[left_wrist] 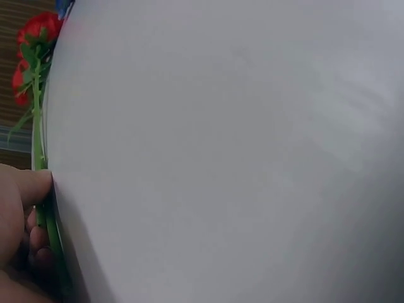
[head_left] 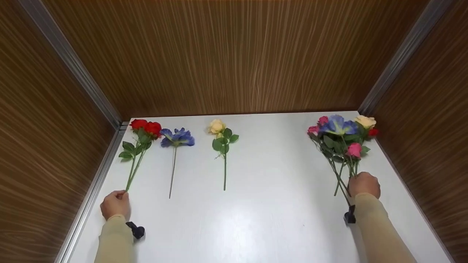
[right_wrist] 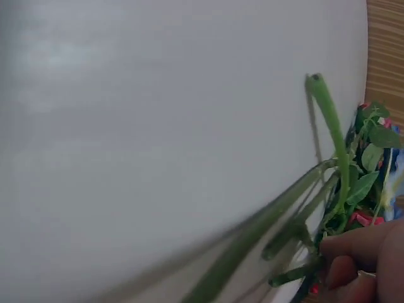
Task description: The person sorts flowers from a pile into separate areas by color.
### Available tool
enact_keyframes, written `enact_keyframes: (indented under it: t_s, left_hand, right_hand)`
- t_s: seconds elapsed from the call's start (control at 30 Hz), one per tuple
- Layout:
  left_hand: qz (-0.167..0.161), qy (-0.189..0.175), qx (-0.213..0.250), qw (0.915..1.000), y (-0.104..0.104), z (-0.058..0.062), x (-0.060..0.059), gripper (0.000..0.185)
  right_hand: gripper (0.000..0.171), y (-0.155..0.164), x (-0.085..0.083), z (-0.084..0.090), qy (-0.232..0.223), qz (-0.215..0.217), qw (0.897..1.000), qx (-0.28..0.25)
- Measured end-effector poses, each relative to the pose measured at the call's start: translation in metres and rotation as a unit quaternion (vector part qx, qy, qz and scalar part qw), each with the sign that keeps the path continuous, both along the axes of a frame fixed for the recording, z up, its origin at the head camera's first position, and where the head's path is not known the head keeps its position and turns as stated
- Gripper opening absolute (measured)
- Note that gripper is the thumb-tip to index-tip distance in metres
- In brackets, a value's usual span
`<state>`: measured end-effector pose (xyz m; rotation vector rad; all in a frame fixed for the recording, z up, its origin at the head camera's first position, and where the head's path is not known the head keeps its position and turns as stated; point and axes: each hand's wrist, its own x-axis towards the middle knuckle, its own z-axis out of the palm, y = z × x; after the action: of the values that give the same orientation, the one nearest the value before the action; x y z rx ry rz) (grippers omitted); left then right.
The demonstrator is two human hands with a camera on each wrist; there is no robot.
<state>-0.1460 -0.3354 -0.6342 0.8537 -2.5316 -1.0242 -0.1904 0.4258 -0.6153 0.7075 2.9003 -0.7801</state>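
Reading the white surface as a dial with twelve at its far edge, the step in hand seems to be handling stems at two places at once. Toward nine o'clock the left hand pinches the lower stems of two red artificial roses with green leaves between thumb and fingers, their blooms pointing to about one o'clock from that hand. At three o'clock the right hand has its fingers curled on stems of a mixed bunch of pink, blue, cream and red artificial flowers, whose heads lie near two o'clock. The next move would call for a steady pinch low on the red pair, as the heads sit well away from the fingers; whether those stems are raised cannot be told. The red blooms look full and ruffled on slim green stems; the bunch is looser, its stems crossing and fanning out. Just beside the red blooms, at their four o'clock, is a blue ruffled flower on a thin bare stem, and nearer twelve on the dial lies a cream rose with green leaves.
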Motion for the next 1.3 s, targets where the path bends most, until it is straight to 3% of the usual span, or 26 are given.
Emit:
enact_keyframes:
  t_s: [0.4, 0.47, 0.6, 0.7, 0.8, 0.93, 1.07, 1.2, 1.3]
  left_hand:
    - [-0.017, -0.013, 0.001, 0.9998, 0.002, 0.004, 0.0, 0.033]
    - [-0.024, 0.004, -0.009, 0.9997, 0.007, 0.008, -0.003, 0.032]
    - [-0.064, 0.093, -0.021, 0.9934, 0.043, 0.025, -0.016, 0.024]
    - [-0.136, 0.167, -0.013, 0.9764, 0.095, 0.038, -0.026, 0.017]
    - [-0.228, 0.2, 0.013, 0.9528, 0.157, 0.05, -0.026, 0.011]
    - [-0.346, 0.188, 0.073, 0.9162, 0.238, 0.057, -0.014, 0.011]
    - [-0.439, 0.159, 0.099, 0.8787, 0.301, 0.059, 0.006, 0.017]
    - [-0.487, 0.167, 0.072, 0.8541, 0.339, 0.059, 0.02, 0.015]
    - [-0.481, 0.188, 0.051, 0.855, 0.35, 0.055, 0.026, 0.009]
  right_hand:
    - [0.036, -0.009, 0.004, 0.025, 0.093, -0.004, 0.995, -0.042]
    - [0.037, -0.014, 0.007, 0.03, 0.108, -0.007, 0.992, -0.058]
    - [0.038, -0.035, 0.013, 0.037, 0.153, -0.005, 0.982, -0.107]
    - [0.032, -0.061, 0.015, 0.038, 0.195, 0.021, 0.966, -0.169]
    - [0.026, -0.096, 0.016, 0.039, 0.225, 0.056, 0.941, -0.246]
    - [0.014, -0.145, 0.021, 0.045, 0.238, 0.096, 0.907, -0.334]
    - [0.006, -0.191, 0.031, 0.051, 0.222, 0.147, 0.877, -0.4]
    - [0.01, -0.223, 0.041, 0.055, 0.202, 0.198, 0.867, -0.411]
    - [0.013, -0.236, 0.047, 0.052, 0.19, 0.215, 0.872, -0.396]
